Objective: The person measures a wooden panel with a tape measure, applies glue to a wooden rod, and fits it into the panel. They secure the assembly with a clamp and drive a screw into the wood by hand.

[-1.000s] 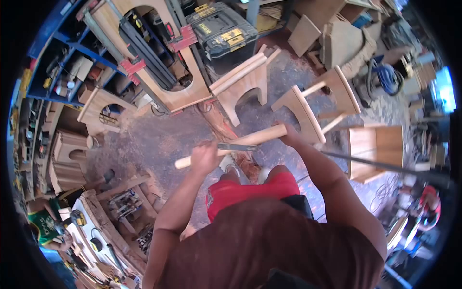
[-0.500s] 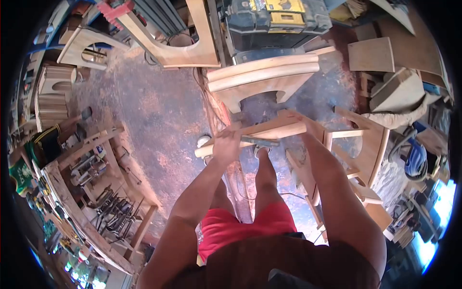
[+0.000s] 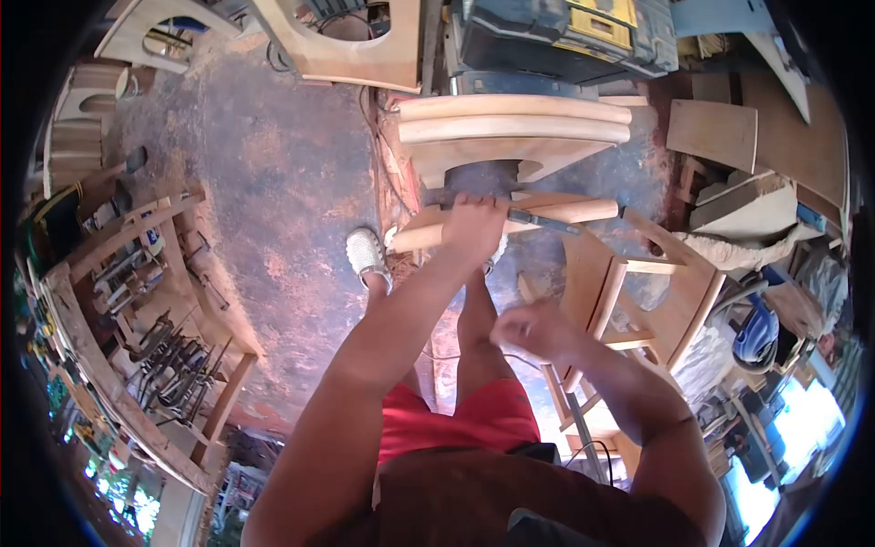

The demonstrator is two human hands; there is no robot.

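My left hand (image 3: 476, 228) is wrapped over a pale curved wooden piece (image 3: 588, 211) with a rounded edge, held above the floor in front of my legs. A dark flat bar (image 3: 544, 221) runs out from beside my left fingers across the wood, its other end under the hand hidden. My right hand (image 3: 535, 330) hangs in the air lower and to the right, away from the wood, its fingers loosely bent with nothing visible in them. Just beyond the held piece stands a wooden stool-like part (image 3: 515, 129) with a curved top and an arched cutout.
Wooden frames (image 3: 629, 292) with rounded rails stand to my right. A black and yellow toolbox (image 3: 565, 36) is at the back. On the left, a wooden rack (image 3: 137, 365) holds several clamps (image 3: 178, 369). A cable (image 3: 387, 173) lies along the floor (image 3: 264, 182).
My right hand has let go of the right end of the wooden piece and drawn back toward my body. My left hand has shifted right along with the piece. The view has turned slightly.
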